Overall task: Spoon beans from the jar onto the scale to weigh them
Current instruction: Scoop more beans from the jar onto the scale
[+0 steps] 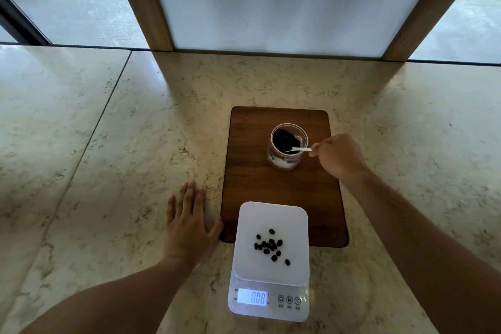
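Observation:
A clear glass jar [287, 156] of dark beans stands upright on a wooden board [252, 176]. My right hand [339, 156] pinches the handle of a small white spoon [299, 149], whose bowl is inside the jar among the beans. A white digital scale [271, 228] sits at the near end of the board, with several dark beans [269, 246] scattered on its platform. Its lit display [252, 297] reads 008. My left hand [187, 222] lies flat on the counter, fingers spread, just left of the board and the scale.
The marble counter [122, 144] stretches wide to both sides. A wood-framed white panel [276, 3] rises behind the board, with window glass [67, 3] on either side of it.

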Motion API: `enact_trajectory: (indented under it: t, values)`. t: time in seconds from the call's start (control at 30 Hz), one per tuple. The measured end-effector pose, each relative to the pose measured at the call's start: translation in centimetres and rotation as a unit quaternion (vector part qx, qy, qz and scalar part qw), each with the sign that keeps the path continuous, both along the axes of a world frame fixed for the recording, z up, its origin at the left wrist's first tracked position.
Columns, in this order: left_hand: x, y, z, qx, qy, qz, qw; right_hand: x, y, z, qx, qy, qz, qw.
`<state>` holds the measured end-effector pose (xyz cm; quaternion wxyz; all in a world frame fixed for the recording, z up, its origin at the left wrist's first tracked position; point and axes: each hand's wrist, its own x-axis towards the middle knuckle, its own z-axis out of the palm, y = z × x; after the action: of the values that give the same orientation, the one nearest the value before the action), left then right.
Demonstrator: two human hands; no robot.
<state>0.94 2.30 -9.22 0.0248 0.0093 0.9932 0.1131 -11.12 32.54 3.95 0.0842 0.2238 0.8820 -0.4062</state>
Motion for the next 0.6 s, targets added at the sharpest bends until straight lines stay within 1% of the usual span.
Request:
enact_trajectory:
  t: [0.17, 0.6]
  values:
    - [0.07, -0.10, -0.13, -0.008, -0.001, 0.000, 1.000, -0.26, 0.06, -0.47, -0.027, 0.002, -0.014, 1.000]
    - [0.07, 0.04, 0.15, -0.017, -0.003, -0.001, 1.000, -0.42, 0.01, -0.94, -0.045, -0.020, -0.019, 0.999]
